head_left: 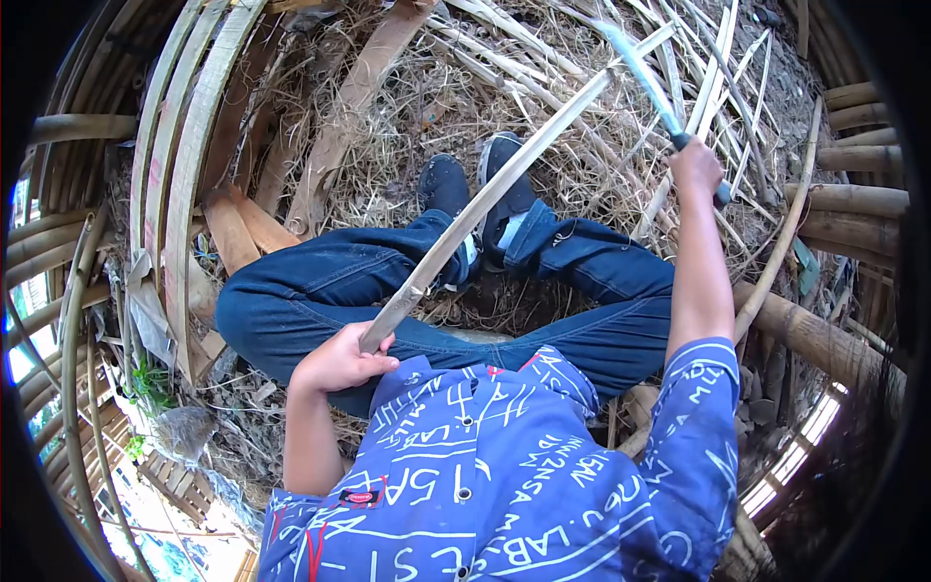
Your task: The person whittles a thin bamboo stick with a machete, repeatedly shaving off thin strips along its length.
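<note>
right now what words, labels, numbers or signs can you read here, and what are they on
"LAB": white lettering on the blue shirt, more than once
"15A": blue shirt, chest
Other white shirt lettering: too bent or broken up to read surely
Red label on the shirt: too small to read
Red marks on the wooden slats: too faint to read

We get bright daylight, glaring white through the bamboo wall (82, 127) left of the left hand (339, 361). Fisheye distortion bends the edges into black corners; the blade (642, 80) above the right hand (697, 169) looks blurred.
</note>
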### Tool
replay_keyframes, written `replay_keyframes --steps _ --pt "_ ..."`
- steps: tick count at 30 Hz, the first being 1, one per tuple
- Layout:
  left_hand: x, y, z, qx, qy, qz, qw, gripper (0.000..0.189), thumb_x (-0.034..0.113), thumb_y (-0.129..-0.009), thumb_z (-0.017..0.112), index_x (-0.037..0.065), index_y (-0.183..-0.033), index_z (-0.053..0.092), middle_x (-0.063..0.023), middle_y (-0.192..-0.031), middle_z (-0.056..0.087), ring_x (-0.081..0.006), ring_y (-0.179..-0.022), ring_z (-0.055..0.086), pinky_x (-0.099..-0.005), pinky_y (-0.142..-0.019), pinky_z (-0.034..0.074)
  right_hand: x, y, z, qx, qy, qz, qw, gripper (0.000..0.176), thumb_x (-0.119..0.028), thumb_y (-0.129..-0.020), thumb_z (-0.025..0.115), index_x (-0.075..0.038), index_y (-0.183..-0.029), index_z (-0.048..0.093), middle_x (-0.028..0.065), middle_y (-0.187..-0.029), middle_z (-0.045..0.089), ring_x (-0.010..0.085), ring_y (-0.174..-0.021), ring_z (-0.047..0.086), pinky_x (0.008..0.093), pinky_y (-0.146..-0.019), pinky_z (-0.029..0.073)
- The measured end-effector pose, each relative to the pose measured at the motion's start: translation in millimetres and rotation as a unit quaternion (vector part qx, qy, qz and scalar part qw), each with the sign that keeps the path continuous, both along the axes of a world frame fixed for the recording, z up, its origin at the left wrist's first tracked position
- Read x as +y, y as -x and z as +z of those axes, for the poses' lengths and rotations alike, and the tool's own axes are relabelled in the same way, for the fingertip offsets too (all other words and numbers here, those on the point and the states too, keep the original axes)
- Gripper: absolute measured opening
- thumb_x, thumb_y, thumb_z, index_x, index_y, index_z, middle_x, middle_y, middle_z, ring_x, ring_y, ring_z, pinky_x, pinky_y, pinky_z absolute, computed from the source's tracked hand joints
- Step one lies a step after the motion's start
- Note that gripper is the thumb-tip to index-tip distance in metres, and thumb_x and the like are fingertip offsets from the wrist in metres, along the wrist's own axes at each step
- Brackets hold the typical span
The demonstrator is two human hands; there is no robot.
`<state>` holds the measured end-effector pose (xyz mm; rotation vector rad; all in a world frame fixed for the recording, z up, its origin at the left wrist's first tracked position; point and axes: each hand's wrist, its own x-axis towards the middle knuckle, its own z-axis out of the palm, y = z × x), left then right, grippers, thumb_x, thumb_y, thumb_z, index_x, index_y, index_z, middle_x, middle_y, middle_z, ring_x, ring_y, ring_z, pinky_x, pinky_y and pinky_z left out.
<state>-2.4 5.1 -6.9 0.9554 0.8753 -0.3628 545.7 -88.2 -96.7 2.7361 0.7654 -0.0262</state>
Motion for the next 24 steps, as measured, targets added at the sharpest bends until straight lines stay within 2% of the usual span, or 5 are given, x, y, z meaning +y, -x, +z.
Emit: replay_keyframes --steps 5,9,14,21,24 --pt "6.2 -3.7 0.1 0.026 0.043 -0.006 0.999 0.029 0.009 -0.081 0.075 0.011 -0.086 0.046 0.0087 -0.068 0.046 -0.0004 -0.052 0.040 -0.0187 -0.043 0.031 -17.7 -9.0 15.2 0.005 0.008 0.062 0.998 0.027 -0.023 -0.080 0.066 -0.009 -0.102 0.064 0.0174 -0.091 0.071 0.0357 -0.087 0.070 0.0471 -0.077 0.055" --pt "4.6 -0.9 -2.5 0.011 0.072 0.018 0.997 0.030 0.008 -0.082 0.075 0.011 -0.087 0.045 0.0083 -0.066 0.046 0.0006 -0.051 0.039 -0.0183 -0.041 0.029 -22.9 37.0 12.3 0.023 -0.051 0.078 0.995 0.023 -0.021 -0.078 0.066 -0.011 -0.097 0.062 0.0170 -0.085 0.070 0.0348 -0.081 0.070 0.0472 -0.073 0.055" --pt "5.0 -6.1 4.0 0.044 0.049 0.003 0.998 0.030 0.008 -0.082 0.075 0.011 -0.085 0.046 0.0082 -0.067 0.046 0.0004 -0.050 0.039 -0.0183 -0.041 0.030 -26.2 68.4 -1.6 0.085 -0.078 0.205 0.972 0.021 -0.021 -0.078 0.066 -0.013 -0.096 0.062 0.0142 -0.080 0.070 0.0337 -0.077 0.069 0.0475 -0.071 0.055" --pt "-1.0 -1.6 -1.5 0.013 0.027 0.008 1.000 0.028 0.010 -0.082 0.075 0.010 -0.087 0.047 0.0080 -0.068 0.047 -0.0005 -0.053 0.042 -0.0190 -0.043 0.032 -18.8 13.3 -10.7 0.057 -0.056 0.066 0.995 0.023 -0.021 -0.079 0.063 -0.012 -0.099 0.064 0.0149 -0.094 0.070 0.0336 -0.088 0.069 0.0457 -0.077 0.054" --pt "2.5 -5.2 1.0 0.053 0.030 -0.001 0.998 0.028 0.010 -0.083 0.075 0.010 -0.087 0.047 0.0078 -0.068 0.047 -0.0004 -0.054 0.042 -0.0194 -0.043 0.032 -3.2 13.7 -1.3 0.053 -0.004 0.071 0.996 0.023 -0.020 -0.079 0.062 -0.011 -0.100 0.064 0.0151 -0.097 0.070 0.0339 -0.090 0.069 0.0455 -0.079 0.054"
